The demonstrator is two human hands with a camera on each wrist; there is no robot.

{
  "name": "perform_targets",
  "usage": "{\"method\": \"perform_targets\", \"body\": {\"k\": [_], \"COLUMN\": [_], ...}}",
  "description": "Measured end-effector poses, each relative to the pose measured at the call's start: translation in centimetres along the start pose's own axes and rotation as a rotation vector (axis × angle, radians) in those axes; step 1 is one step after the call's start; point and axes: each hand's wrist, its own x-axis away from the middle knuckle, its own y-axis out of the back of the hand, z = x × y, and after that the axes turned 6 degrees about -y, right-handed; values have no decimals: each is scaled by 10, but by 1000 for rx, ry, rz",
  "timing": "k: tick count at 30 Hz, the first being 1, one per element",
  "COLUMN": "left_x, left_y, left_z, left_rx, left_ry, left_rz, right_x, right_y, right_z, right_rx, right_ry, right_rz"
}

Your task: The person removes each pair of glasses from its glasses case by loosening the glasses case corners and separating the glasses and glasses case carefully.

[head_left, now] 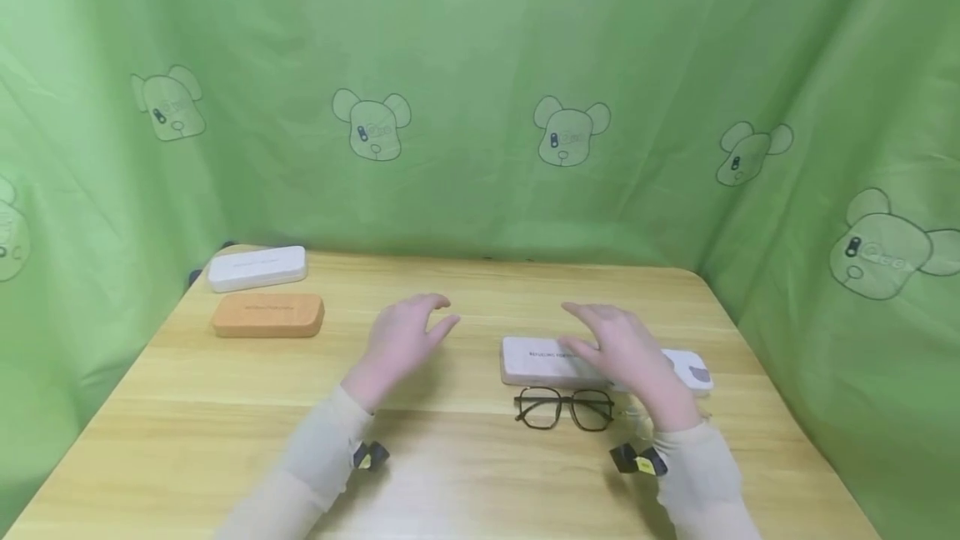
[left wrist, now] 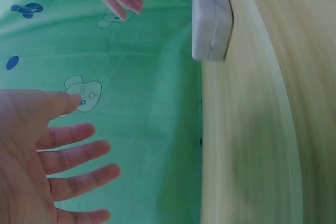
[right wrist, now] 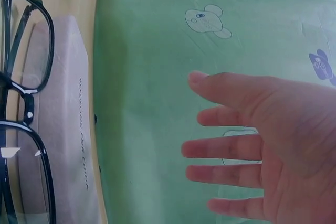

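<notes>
My left hand (head_left: 405, 336) hovers over the middle of the table with its fingers extended and nothing in it. To the right, my right hand (head_left: 618, 348) is held above a pale glasses case (head_left: 536, 361), empty, its fingers spread in the right wrist view. That case bears dark lettering. Just in front of it lie dark-framed eyeglasses (head_left: 564, 408), lenses toward me. A white case with a grey bear print (head_left: 693, 371) is partly hidden behind my right hand. Another pair of thin-rimmed glasses (head_left: 637, 422) lies under my right wrist, mostly covered.
At the table's far left corner lies a white glasses case (head_left: 258, 267). An orange glasses case (head_left: 268, 315) sits nearer, just in front of it. Green curtain (head_left: 480, 190) with bear-head prints surrounds the back and sides of the wooden table (head_left: 450, 473).
</notes>
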Motion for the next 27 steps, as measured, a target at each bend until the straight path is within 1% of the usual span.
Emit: {"method": "perform_targets", "body": {"k": [3,8,11,14,18,20,22,27], "left_x": [2,8,13,19,28,32,36,48], "left_y": [4,13,18,22,26,27,30,43], "left_z": [8,25,36,49,67,77,85,106], "left_rx": [-17,-39,-42,-40,-65,-89,-104,-104], "left_ry": [-31,-66,-99,-136,-195,-217,-225,-180], "left_rz": [-44,-90,-137,-198,-262,-271,-260,-202], "right_x": [1,0,0,-1,-3,-4,-5,-11], "right_y": [-1,-6,-10,-13,-17,-21,-26,-38], "right_z": [3,9,14,21,29,34,39,54], "right_rx": [15,49,55,62,68,76,78,74], "right_ry": [28,76,93,113,132,136,143,196], "right_rz": [-32,-68,-68,-64,-62,-56,-51,-49]}}
